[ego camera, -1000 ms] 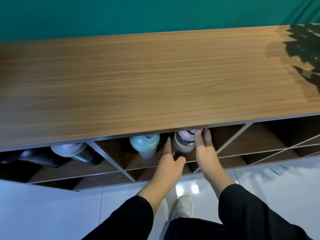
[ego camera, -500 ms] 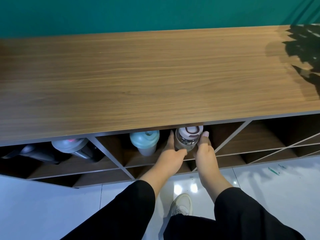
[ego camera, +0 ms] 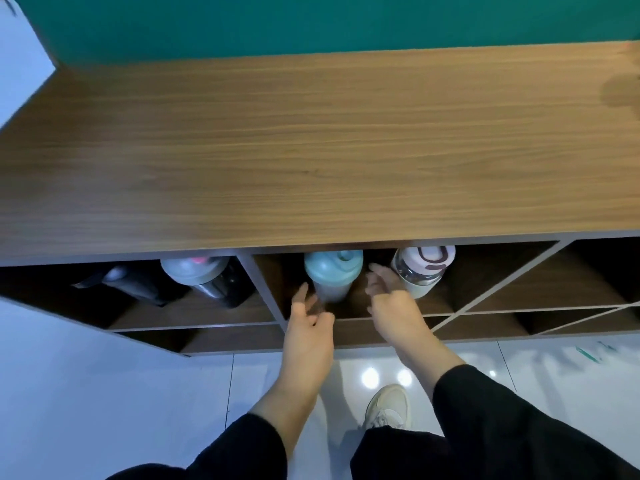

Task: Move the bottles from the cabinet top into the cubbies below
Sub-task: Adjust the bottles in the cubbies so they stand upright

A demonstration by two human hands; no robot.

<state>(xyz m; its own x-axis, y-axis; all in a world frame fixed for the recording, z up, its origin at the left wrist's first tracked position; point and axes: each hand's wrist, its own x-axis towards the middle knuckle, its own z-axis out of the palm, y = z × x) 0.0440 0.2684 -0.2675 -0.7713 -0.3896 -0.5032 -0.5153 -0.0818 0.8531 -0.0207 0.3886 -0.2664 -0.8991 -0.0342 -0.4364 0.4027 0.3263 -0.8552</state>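
Observation:
The wooden cabinet top point(ego camera: 311, 150) carries no bottles. In the middle cubby stand a teal-lidded bottle point(ego camera: 333, 271) and, to its right, a clear bottle with a white and purple lid point(ego camera: 420, 268). My left hand point(ego camera: 308, 323) is just left of and below the teal-lidded bottle, fingers apart and holding nothing. My right hand point(ego camera: 391, 299) sits between the two bottles, fingers spread, gripping neither. In the cubby to the left stands a grey-lidded dark bottle point(ego camera: 201, 275), with a black bottle point(ego camera: 128, 285) lying beside it.
Diagonal dividers split the cubbies point(ego camera: 502, 292) on the right, which hold nothing I can see. A teal wall point(ego camera: 311, 22) runs behind the cabinet. Below are a glossy white floor point(ego camera: 104, 393) and my white shoe point(ego camera: 389, 407).
Both hands have let go of the clear bottle, which now stands in the middle cubby, and have shifted left toward the teal-lidded bottle. My view has swung left.

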